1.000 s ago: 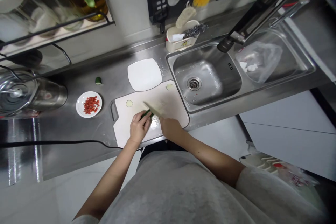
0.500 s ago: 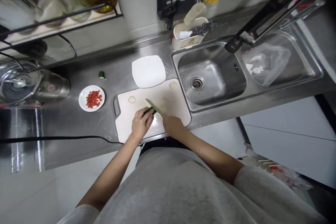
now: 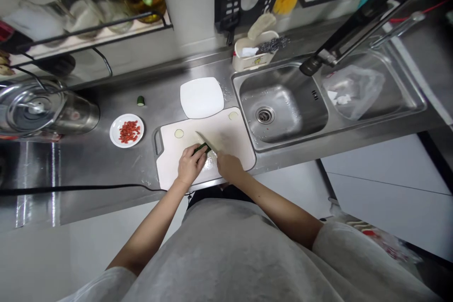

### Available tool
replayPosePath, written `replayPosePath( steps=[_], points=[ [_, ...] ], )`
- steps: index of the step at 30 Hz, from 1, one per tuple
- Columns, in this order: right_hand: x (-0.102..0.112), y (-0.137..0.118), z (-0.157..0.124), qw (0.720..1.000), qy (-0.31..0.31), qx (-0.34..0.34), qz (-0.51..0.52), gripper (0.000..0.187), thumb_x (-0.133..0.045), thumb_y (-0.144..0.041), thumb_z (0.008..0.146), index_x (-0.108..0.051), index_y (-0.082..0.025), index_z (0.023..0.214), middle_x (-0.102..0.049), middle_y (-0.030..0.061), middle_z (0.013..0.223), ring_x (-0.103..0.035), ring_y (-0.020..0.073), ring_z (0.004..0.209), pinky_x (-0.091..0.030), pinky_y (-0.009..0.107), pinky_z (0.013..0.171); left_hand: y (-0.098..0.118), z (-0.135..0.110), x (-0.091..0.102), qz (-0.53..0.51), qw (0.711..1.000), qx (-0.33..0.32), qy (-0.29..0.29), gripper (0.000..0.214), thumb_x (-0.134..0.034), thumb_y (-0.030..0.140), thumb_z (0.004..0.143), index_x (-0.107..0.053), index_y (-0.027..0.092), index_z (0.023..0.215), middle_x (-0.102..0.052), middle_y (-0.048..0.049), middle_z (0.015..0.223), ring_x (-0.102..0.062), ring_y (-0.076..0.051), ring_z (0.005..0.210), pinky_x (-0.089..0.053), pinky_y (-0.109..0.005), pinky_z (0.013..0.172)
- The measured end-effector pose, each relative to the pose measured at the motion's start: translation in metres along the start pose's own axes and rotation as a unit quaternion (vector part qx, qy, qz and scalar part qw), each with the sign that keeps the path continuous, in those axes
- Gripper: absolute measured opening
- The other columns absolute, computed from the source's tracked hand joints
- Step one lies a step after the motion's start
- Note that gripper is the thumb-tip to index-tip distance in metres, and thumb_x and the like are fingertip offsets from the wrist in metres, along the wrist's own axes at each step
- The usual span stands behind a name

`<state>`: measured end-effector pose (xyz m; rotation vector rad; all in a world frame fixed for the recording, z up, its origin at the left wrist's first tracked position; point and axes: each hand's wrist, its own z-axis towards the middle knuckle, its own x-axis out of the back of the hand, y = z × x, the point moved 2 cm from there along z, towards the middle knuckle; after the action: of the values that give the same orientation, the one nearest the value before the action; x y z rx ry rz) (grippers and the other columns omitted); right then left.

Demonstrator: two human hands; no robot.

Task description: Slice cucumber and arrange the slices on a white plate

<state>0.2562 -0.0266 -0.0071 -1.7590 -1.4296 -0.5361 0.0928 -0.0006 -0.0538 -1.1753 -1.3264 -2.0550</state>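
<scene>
A pale cutting board [image 3: 233, 144] lies on the steel counter in front of me. My left hand [image 3: 190, 165] is curled over a green cucumber piece [image 3: 200, 148] and pins it to the board. My right hand [image 3: 229, 166] is closed round the handle of a knife [image 3: 205, 140], whose blade rests against the cucumber's end. Cut slices [image 3: 212, 160] lie between my hands. One loose round slice [image 3: 179, 133] sits at the board's left and another slice [image 3: 233, 115] at its far right corner.
A white square plate [image 3: 201, 97] lies behind the board. A small dish of red berries [image 3: 126, 130] and a cucumber stub [image 3: 140, 100] are to the left, beside a steel pot [image 3: 46, 113]. The sink [image 3: 283, 104] lies right. A black cable [image 3: 71, 189] runs along the counter's front.
The camera has shifted a little, so the scene sits slightly differently in view. My hands stay at the cucumber with the knife, with only small movement.
</scene>
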Motion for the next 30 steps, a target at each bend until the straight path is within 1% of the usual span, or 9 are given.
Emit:
replayPosePath(
  steps=[5, 8, 13, 16, 19, 21, 24, 27, 30],
  points=[
    [0.006, 0.007, -0.009, 1.000, 0.006, -0.011, -0.024, 0.034, -0.029, -0.026, 0.099, -0.054, -0.012, 0.118, -0.068, 0.0139, 0.099, -0.065, 0.0204, 0.095, -0.045, 0.028, 0.078, 0.007, -0.001, 0.005, 0.021, 1.000, 0.003, 0.008, 0.031, -0.049, 0.031, 0.092, -0.065, 0.026, 0.118, -0.063, -0.0080, 0.115, -0.058, -0.021, 0.106, -0.049, -0.038, 0.093],
    [0.009, 0.020, -0.015, 0.998, 0.020, -0.042, -0.045, 0.040, -0.026, -0.031, 0.099, -0.052, -0.018, 0.127, -0.069, 0.0122, 0.098, -0.065, 0.0217, 0.093, -0.044, 0.029, 0.075, 0.012, 0.001, 0.009, 0.024, 1.000, 0.020, -0.003, 0.032, -0.049, 0.033, 0.092, -0.064, 0.027, 0.119, -0.065, -0.0064, 0.114, -0.060, -0.021, 0.103, -0.048, -0.040, 0.095],
    [0.016, 0.042, -0.025, 0.991, 0.097, -0.065, -0.071, 0.039, -0.028, -0.033, 0.099, -0.050, -0.029, 0.132, -0.069, 0.0070, 0.096, -0.064, 0.0198, 0.085, -0.038, 0.028, 0.070, 0.012, 0.002, 0.014, -0.034, 0.994, 0.102, 0.022, 0.036, -0.046, 0.037, 0.092, -0.058, 0.025, 0.124, -0.063, -0.0062, 0.119, -0.057, -0.021, 0.111, -0.047, -0.038, 0.097],
    [0.018, 0.050, -0.030, 0.981, 0.155, -0.062, -0.096, 0.038, -0.037, -0.033, 0.097, -0.052, -0.028, 0.132, -0.067, 0.0078, 0.093, -0.061, 0.0207, 0.087, -0.035, 0.030, 0.072, 0.013, 0.003, 0.021, -0.061, 0.982, 0.163, 0.079, 0.038, -0.042, 0.039, 0.094, -0.056, 0.022, 0.125, -0.060, -0.0079, 0.123, -0.054, -0.022, 0.116, -0.046, -0.039, 0.099],
    [0.018, 0.053, -0.034, 0.968, 0.218, -0.041, -0.114, 0.040, -0.047, -0.032, 0.093, -0.053, -0.025, 0.133, -0.065, 0.0080, 0.092, -0.056, 0.0213, 0.089, -0.031, 0.031, 0.075, 0.021, 0.012, 0.032, -0.067, 0.977, 0.172, 0.107, 0.039, -0.041, 0.040, 0.094, -0.056, 0.023, 0.126, -0.058, -0.0087, 0.124, -0.052, -0.022, 0.119, -0.043, -0.040, 0.101],
    [0.018, 0.053, -0.036, 0.960, 0.251, -0.024, -0.124, 0.041, -0.051, -0.031, 0.091, -0.055, -0.024, 0.131, -0.064, 0.0076, 0.089, -0.054, 0.0212, 0.088, -0.029, 0.032, 0.075, 0.030, 0.022, 0.038, -0.057, 0.984, 0.145, 0.087, 0.038, -0.043, 0.041, 0.094, -0.057, 0.024, 0.125, -0.057, -0.0085, 0.125, -0.050, -0.023, 0.120, -0.040, -0.042, 0.104],
    [0.017, 0.053, -0.038, 0.949, 0.281, 0.010, -0.140, 0.040, -0.053, -0.029, 0.090, -0.057, -0.023, 0.130, -0.063, 0.0071, 0.086, -0.050, 0.0204, 0.085, -0.027, 0.032, 0.074, 0.043, 0.038, 0.042, -0.028, 0.995, 0.100, -0.007, 0.034, -0.049, 0.043, 0.091, -0.062, 0.028, 0.119, -0.059, -0.0071, 0.122, -0.050, -0.026, 0.118, -0.025, -0.054, 0.111],
    [0.018, 0.054, -0.040, 0.942, 0.293, 0.043, -0.156, 0.040, -0.054, -0.028, 0.089, -0.058, -0.022, 0.128, -0.061, 0.0063, 0.083, -0.048, 0.0197, 0.083, -0.026, 0.032, 0.074, 0.050, 0.047, 0.040, -0.020, 0.992, 0.099, -0.081, 0.031, -0.051, 0.044, 0.089, -0.066, 0.030, 0.112, -0.061, -0.0062, 0.117, -0.050, -0.027, 0.117, -0.011, -0.062, 0.112],
    [0.018, 0.056, -0.041, 0.939, 0.297, 0.056, -0.164, 0.040, -0.057, -0.027, 0.087, -0.059, -0.022, 0.126, -0.060, 0.0058, 0.082, -0.047, 0.0192, 0.081, -0.026, 0.032, 0.073, 0.053, 0.048, 0.037, -0.034, 0.987, 0.110, -0.112, 0.028, -0.053, 0.044, 0.088, -0.069, 0.029, 0.106, -0.063, -0.0055, 0.114, -0.051, -0.027, 0.115, -0.009, -0.062, 0.112]
  ],
)
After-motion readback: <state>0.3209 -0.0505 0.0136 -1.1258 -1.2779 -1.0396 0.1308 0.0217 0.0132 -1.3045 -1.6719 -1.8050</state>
